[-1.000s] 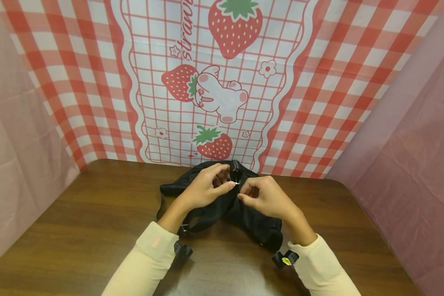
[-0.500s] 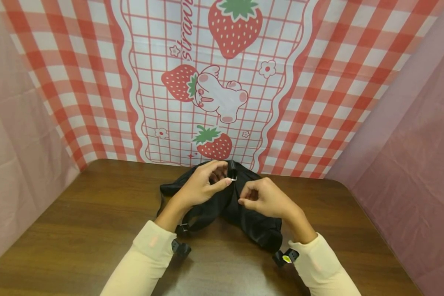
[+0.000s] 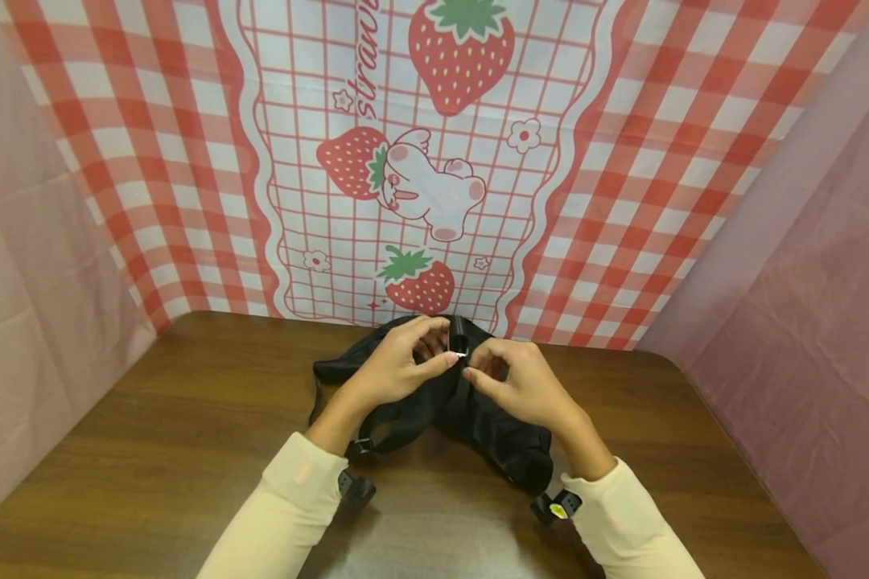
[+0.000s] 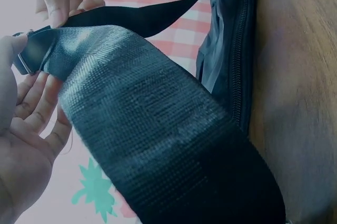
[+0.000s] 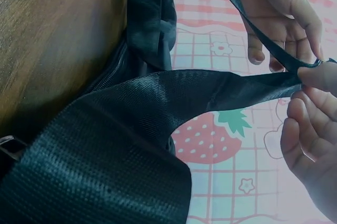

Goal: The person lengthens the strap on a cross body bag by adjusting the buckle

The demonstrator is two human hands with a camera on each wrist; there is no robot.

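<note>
A black bag with a zipper and wide webbing straps lies on the wooden table. My left hand holds a small metal strap buckle between thumb and fingers, and webbing passes through it. Close on its right, my right hand pinches the black strap just beside the buckle. In the left wrist view the strap makes a broad loop away from the buckle. The right fingertips hide exactly where the strap's end lies.
A second metal buckle sits on the strap near the left forearm. Behind the table hangs a red-and-white checked strawberry cloth. Pink fabric closes off both sides.
The buckle and left hand shift slightly left, then back right. My right hand dips a little, then rises to the strap beside the buckle. The bag stays in place.
</note>
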